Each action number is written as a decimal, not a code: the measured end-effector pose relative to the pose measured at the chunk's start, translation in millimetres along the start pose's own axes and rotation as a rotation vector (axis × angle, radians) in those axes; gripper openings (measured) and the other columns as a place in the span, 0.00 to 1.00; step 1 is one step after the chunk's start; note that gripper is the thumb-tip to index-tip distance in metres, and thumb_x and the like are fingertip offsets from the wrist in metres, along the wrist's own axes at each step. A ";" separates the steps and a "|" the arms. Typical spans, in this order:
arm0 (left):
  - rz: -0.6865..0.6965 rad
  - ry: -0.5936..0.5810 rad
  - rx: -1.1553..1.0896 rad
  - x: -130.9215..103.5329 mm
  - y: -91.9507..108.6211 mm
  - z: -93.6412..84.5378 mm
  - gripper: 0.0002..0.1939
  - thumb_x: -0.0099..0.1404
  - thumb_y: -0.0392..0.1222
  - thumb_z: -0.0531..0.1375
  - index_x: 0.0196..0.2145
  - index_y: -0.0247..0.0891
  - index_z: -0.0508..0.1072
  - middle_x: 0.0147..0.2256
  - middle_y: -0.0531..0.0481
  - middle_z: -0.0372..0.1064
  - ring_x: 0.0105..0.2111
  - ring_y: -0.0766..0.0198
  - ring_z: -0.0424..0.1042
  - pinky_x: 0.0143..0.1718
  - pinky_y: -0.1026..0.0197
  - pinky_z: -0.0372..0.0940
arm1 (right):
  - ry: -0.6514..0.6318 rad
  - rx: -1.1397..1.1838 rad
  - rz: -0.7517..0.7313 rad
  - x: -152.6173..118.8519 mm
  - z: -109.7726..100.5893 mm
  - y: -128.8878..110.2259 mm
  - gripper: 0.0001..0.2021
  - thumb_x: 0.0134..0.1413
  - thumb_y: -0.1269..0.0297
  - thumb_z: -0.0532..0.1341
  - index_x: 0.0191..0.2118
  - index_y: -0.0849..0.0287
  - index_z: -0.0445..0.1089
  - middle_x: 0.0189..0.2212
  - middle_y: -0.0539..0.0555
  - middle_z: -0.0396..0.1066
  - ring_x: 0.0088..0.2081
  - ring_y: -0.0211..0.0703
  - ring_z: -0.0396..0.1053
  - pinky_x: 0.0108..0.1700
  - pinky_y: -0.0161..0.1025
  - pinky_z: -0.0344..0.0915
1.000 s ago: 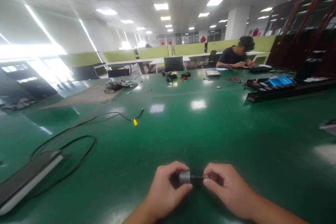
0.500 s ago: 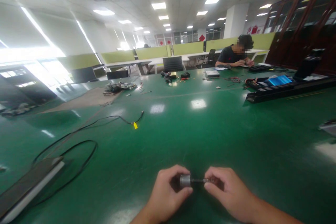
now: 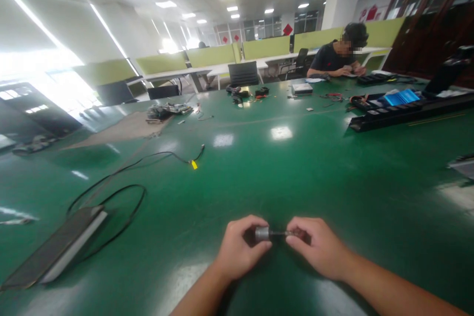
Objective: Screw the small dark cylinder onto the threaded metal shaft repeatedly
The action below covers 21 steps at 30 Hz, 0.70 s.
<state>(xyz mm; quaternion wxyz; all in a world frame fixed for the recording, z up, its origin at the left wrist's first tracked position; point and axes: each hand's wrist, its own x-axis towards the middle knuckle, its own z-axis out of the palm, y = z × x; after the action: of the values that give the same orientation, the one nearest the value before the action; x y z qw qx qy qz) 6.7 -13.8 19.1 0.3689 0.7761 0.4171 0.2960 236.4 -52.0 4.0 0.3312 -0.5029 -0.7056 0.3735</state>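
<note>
Smooth metal-looking cylinder point(image 3: 262, 234), smooth glossy tabletop point(image 3: 237, 177), wood-look cabinet point(image 3: 425, 42)

The left hand point(image 3: 240, 252) and the right hand point(image 3: 322, 252) are both bare, and so are the slim, rounded wrists point(image 3: 340, 264). The left forearm point(image 3: 203, 289) is uncovered as far as I can see it. The right forearm point(image 3: 388, 281), of which more shows, is uncovered too, long and smooth in outline. Nails and knuckle creases are too blurred for me to make out.
</note>
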 end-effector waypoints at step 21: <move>0.124 -0.017 0.292 -13.6 -9.1 -1.9 0.17 0.63 0.40 0.61 0.51 0.43 0.74 0.47 0.44 0.75 0.48 0.56 0.73 0.53 0.53 0.67 | -0.014 -0.006 -0.019 0.4 -2.1 -0.4 0.07 0.58 0.64 0.61 0.32 0.61 0.72 0.24 0.48 0.70 0.26 0.37 0.64 0.31 0.33 0.57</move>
<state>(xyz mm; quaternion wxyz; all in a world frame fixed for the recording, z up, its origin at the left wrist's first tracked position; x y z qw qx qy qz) -5.2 -21.5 10.7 0.2367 0.8483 0.4036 0.2477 237.8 -51.3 5.4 0.3286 -0.4945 -0.7137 0.3717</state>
